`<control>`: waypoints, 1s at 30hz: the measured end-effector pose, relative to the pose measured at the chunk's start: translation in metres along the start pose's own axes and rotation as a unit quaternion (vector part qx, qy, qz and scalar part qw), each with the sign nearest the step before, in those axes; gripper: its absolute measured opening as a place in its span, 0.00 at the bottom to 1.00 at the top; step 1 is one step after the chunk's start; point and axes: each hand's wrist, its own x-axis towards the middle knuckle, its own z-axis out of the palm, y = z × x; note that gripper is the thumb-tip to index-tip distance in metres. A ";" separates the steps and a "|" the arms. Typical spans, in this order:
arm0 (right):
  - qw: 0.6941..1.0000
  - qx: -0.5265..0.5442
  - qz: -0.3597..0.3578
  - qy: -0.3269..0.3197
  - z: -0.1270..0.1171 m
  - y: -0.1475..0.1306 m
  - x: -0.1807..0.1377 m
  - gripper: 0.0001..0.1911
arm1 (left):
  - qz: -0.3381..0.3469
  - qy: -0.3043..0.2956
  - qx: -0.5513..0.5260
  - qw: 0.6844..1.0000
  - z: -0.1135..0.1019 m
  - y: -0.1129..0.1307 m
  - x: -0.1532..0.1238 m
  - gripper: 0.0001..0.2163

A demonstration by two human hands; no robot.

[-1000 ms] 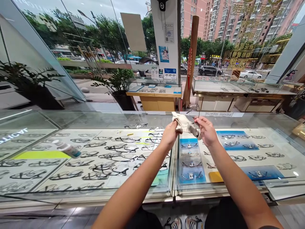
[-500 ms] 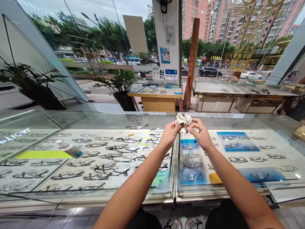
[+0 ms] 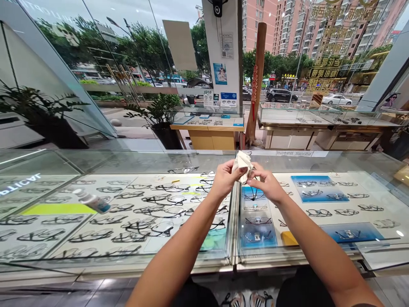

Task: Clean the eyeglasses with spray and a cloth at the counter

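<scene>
— What has changed?
— A second ago the hands stood apart, the eyeglasses (image 3: 254, 191) raised in the right hand (image 3: 266, 183) and the cloth (image 3: 243, 161) in the left hand (image 3: 225, 178). Both hands are now together above the worktop (image 3: 319, 164), with cloth and eyeglasses between them.
— Meaning for the work?
— In my judgement, the two items are being handled as one. Contact of cloth with lens is likely but unconfirmed; the lenses are hidden.
— State of the left fingers?
— Closed in a pinch on the bunched cloth. Whether they also grip the frame, I cannot tell.
— And the right?
— Curled, nearly closed, at the cloth's right edge. They appear to hold the eyeglasses; the exact grip point is obscured.
— Position of the eyeglasses?
— Between the two sets of fingers, mostly covered by cloth and hand. A dark temple shows below the right fingers, pointing downward.
— Other items?
— One bottle (image 3: 92, 201) on the worktop, to the left, well apart from both hands.
</scene>
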 end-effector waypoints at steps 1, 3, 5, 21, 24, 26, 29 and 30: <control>1.000 0.007 0.002 -0.001 0.000 0.000 0.000 0.17 | 0.002 -0.008 0.007 1.000 -0.001 0.001 0.000 0.28; 0.999 0.040 0.016 0.005 -0.001 -0.001 0.001 0.17 | -0.002 -0.026 0.011 1.000 -0.003 0.002 0.002 0.30; 0.996 0.085 0.035 0.018 -0.005 -0.002 0.002 0.16 | -0.010 -0.045 0.006 0.999 -0.005 0.004 0.003 0.30; 0.993 0.074 0.072 -0.063 -0.009 0.004 0.003 0.17 | -0.056 -0.066 0.002 0.996 -0.002 0.001 0.001 0.24; 0.991 0.091 0.081 -0.051 -0.011 0.007 0.005 0.18 | -0.047 -0.068 0.008 0.996 -0.003 0.001 0.002 0.27; 0.989 0.113 0.081 -0.040 -0.014 0.008 0.006 0.17 | -0.043 -0.081 0.005 0.996 -0.005 0.001 0.003 0.28; 0.983 0.159 0.090 -0.034 -0.019 0.009 0.008 0.17 | -0.055 -0.108 -0.018 0.992 -0.010 -0.001 0.006 0.26; 0.979 0.175 0.098 -0.033 -0.020 0.010 0.009 0.17 | -0.065 -0.121 -0.028 0.990 -0.011 -0.001 0.006 0.26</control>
